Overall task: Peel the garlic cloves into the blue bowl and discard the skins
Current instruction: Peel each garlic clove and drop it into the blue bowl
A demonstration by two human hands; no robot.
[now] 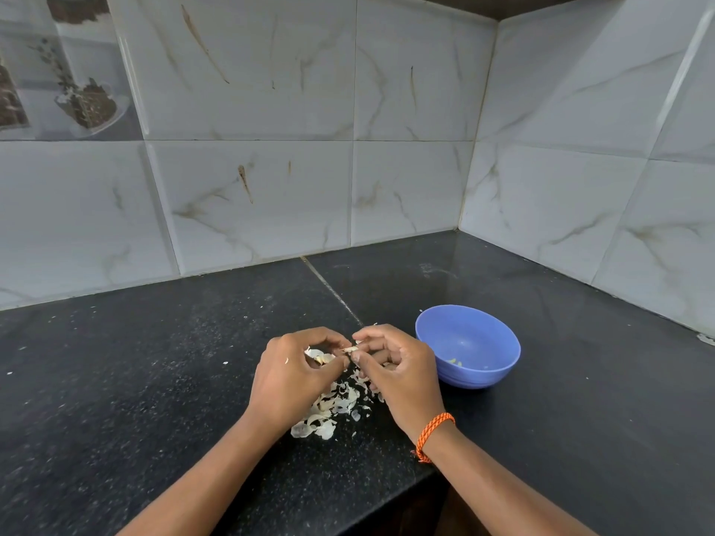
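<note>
Both hands pinch garlic clove (350,349) | blue bowl (468,346) just right (skins (332,412) beneath)

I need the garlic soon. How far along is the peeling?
Done: a few peeled pieces lie in the bowl, and skins are piled on the counter. In hand: the left hand grips garlic while the right hand pinches its skin. Left: discarding the skins.
</note>
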